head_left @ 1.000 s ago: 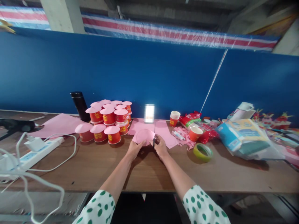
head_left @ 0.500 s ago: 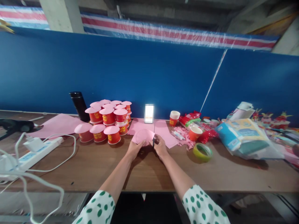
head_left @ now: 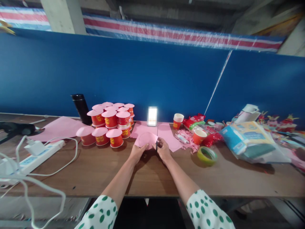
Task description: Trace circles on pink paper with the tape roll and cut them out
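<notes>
My left hand [head_left: 137,151] pinches the near edge of a pink paper piece [head_left: 146,139] with a round outline, held just above the wooden table [head_left: 100,168]. My right hand [head_left: 163,149] is closed on a small dark tool [head_left: 156,145], likely scissors, at the paper's right edge. More pink sheets [head_left: 164,132] lie flat behind the hands. A group of several red paper cups with pink paper caps [head_left: 109,122] stands to the left of my hands.
A black flask [head_left: 80,108] stands behind the cups. A white power strip [head_left: 35,152] with cables lies at the left. A green tape roll [head_left: 206,155], an orange cup [head_left: 199,136], pink scraps and bags sit on the right. A blue partition [head_left: 143,76] backs the table.
</notes>
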### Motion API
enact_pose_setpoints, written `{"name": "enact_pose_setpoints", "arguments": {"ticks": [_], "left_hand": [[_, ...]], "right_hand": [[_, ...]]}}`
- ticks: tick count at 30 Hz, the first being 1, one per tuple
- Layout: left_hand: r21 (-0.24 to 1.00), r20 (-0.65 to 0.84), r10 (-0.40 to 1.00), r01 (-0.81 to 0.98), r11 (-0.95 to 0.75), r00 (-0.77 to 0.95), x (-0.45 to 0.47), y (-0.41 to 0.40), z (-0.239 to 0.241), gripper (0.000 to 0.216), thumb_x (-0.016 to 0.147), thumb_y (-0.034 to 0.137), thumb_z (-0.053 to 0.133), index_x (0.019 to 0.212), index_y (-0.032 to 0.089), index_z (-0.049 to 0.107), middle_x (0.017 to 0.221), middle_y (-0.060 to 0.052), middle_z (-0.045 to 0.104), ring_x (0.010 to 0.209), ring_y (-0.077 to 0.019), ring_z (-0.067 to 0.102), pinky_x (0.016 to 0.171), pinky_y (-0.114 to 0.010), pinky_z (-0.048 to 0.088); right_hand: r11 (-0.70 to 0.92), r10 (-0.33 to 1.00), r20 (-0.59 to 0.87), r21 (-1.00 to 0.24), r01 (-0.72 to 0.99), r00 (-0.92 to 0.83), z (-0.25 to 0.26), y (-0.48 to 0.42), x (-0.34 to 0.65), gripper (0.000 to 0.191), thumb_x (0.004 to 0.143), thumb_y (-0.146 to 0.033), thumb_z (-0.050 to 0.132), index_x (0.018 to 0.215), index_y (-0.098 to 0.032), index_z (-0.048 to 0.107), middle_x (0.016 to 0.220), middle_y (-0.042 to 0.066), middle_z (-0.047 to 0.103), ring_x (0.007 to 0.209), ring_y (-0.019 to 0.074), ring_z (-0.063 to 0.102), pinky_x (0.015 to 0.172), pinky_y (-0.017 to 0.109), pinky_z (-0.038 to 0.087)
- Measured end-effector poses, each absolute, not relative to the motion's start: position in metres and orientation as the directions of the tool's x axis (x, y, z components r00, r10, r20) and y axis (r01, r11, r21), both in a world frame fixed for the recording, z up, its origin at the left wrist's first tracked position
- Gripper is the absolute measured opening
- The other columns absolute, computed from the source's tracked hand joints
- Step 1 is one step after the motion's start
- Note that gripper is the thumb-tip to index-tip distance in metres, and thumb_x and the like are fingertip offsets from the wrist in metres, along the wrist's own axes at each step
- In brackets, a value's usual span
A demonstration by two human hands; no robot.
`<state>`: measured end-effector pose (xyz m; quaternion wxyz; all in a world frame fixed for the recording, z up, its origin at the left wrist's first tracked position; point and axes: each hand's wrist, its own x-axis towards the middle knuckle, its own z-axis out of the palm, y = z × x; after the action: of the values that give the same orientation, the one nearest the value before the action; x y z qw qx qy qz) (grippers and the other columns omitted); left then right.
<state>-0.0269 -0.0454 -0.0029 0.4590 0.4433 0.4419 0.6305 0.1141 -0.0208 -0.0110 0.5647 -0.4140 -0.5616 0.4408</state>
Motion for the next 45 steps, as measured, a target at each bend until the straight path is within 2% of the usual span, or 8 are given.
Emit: {"name": "enact_pose_setpoints", "arguments": {"ticks": [6,12,30,39,45], "left_hand": [[0.969,0.144,0.969,-0.169,-0.179,-0.200,-0.028,-0.044,-0.004,0.050,0.057,0.036,0.077,0.099,0.010,0.064,0.092,-0.013,0.069,0.087,-0.0255,0.064,0.077,-0.034,0.051],[0.974,0.118,0.971,-0.168,-0.155,-0.208,-0.028,-0.045,-0.003,0.048,0.059,0.035,0.076,0.098,0.010,0.064,0.087,-0.012,0.069,0.077,-0.0230,0.065,0.070,-0.032,0.053],[0.955,0.195,0.968,-0.193,-0.224,-0.158,-0.032,-0.038,-0.014,0.054,0.059,0.037,0.075,0.105,0.012,0.061,0.098,-0.014,0.067,0.090,-0.0248,0.063,0.083,-0.039,0.048],[0.958,0.161,0.972,-0.210,-0.196,-0.172,-0.030,-0.041,-0.009,0.050,0.059,0.035,0.075,0.102,0.013,0.063,0.095,-0.012,0.068,0.087,-0.0237,0.064,0.079,-0.035,0.050],[0.950,0.179,0.966,-0.222,-0.219,-0.185,-0.030,-0.040,-0.008,0.047,0.059,0.033,0.075,0.100,0.014,0.062,0.100,-0.011,0.068,0.094,-0.0237,0.063,0.084,-0.035,0.048]], "right_hand": [[0.265,0.964,0.266,-0.964,-0.029,-0.015,-0.010,-0.022,0.115,0.043,0.059,-0.027,0.072,0.098,-0.016,0.057,0.064,-0.001,0.061,0.057,0.0144,0.057,0.054,0.025,0.046],[0.266,0.964,0.267,-0.963,-0.029,-0.018,-0.011,-0.022,0.115,0.042,0.060,-0.029,0.071,0.098,-0.017,0.057,0.065,-0.001,0.062,0.058,0.0148,0.057,0.054,0.025,0.047],[0.245,0.969,0.246,-0.968,-0.053,-0.027,-0.010,-0.022,0.114,0.039,0.061,-0.032,0.070,0.094,-0.016,0.059,0.062,-0.001,0.061,0.051,0.0123,0.053,0.044,0.021,0.041],[0.243,0.970,0.244,-0.969,-0.051,-0.018,-0.009,-0.022,0.115,0.039,0.060,-0.032,0.070,0.093,-0.015,0.060,0.059,-0.002,0.060,0.049,0.0119,0.052,0.043,0.021,0.039],[0.237,0.971,0.239,-0.969,-0.061,-0.018,-0.009,-0.024,0.114,0.042,0.063,-0.035,0.068,0.098,-0.017,0.054,0.059,-0.004,0.057,0.045,0.0097,0.049,0.038,0.019,0.036]]}}
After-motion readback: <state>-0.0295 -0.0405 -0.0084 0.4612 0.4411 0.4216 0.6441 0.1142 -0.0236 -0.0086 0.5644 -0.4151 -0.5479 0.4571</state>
